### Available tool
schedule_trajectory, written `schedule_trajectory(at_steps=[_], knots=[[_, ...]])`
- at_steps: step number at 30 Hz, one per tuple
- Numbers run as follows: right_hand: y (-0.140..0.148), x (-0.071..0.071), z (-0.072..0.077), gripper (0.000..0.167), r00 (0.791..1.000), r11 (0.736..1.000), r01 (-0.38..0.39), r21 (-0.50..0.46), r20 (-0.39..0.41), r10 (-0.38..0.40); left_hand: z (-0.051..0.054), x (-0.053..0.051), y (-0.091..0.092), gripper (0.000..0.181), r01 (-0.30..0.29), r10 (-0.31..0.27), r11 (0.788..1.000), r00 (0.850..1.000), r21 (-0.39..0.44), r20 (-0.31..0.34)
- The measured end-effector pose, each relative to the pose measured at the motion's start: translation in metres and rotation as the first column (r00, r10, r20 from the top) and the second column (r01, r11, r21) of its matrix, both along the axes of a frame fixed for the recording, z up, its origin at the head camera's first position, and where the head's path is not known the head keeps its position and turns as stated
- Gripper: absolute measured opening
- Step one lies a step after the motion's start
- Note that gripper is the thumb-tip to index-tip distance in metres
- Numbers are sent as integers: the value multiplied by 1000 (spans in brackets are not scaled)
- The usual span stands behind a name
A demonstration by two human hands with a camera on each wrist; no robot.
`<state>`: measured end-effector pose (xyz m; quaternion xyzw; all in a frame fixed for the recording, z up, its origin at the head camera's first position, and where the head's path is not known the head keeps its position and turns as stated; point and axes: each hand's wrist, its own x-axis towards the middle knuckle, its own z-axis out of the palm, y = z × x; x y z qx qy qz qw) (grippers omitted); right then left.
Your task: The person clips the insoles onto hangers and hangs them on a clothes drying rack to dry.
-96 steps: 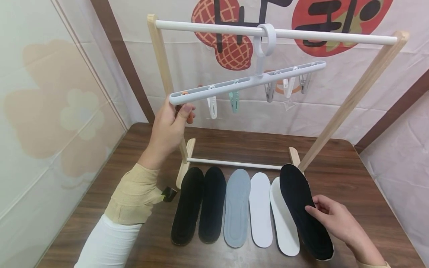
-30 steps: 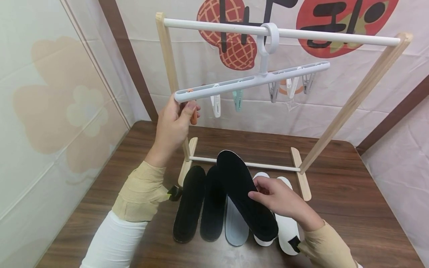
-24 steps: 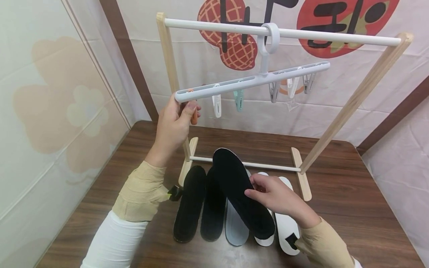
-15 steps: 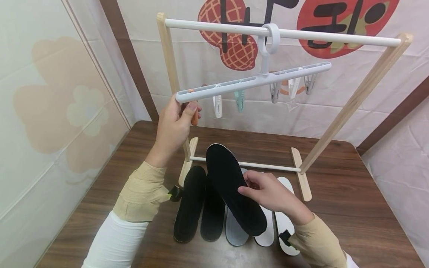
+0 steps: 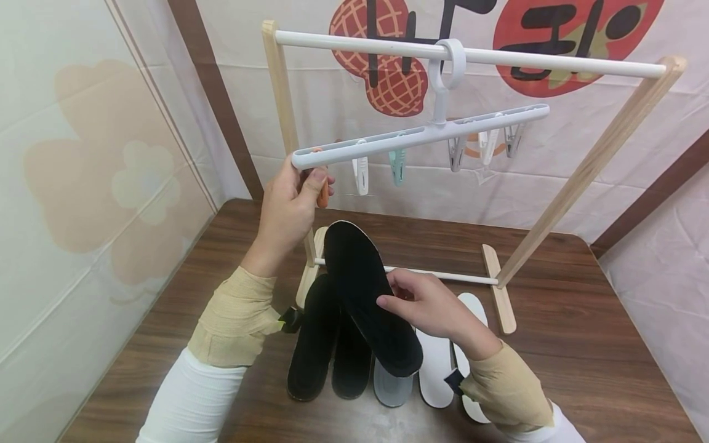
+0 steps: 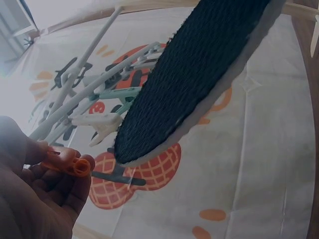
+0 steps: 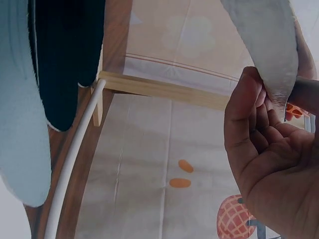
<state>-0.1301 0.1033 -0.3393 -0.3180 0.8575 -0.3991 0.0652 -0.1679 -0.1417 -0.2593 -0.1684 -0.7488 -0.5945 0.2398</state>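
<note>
My left hand [image 5: 287, 206] pinches an orange clothespin [image 6: 70, 163] that hangs from the left end of a pale grey clip hanger [image 5: 376, 145]. The hanger's hook loops over the rack's top bar, and its beam slopes down towards that hand. Between thumb and fingers, my right hand [image 5: 426, 306] holds a black insole [image 5: 365, 295] by its right edge. This insole tilts up to the left, its tip a little below the left hand. In the right wrist view the insole's pale underside [image 7: 271, 47] shows. White [image 5: 361, 175], green [image 5: 397, 166] and grey clothespins hang along the beam.
On the brown wooden table [image 5: 581, 344] lie two more black insoles [image 5: 307, 369], a grey one [image 5: 392, 387] and two white ones [image 5: 434, 369], partly covered by the held insole and right arm. The rack's wooden right leg [image 5: 592, 172] slants at the right; a printed cloth hangs behind.
My right hand has carried the black insole from the right side, leftwards over the row, and now up towards the left hand. The left hand keeps its grip on the orange clothespin.
</note>
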Motion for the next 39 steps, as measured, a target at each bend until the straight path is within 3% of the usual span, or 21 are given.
schedule_trajectory(at_steps=[39], knots=[[-26,-4,12,9,994,991,48,-129,101,-35,1,2,1,35,6,-6,1000,1000,10,-10]])
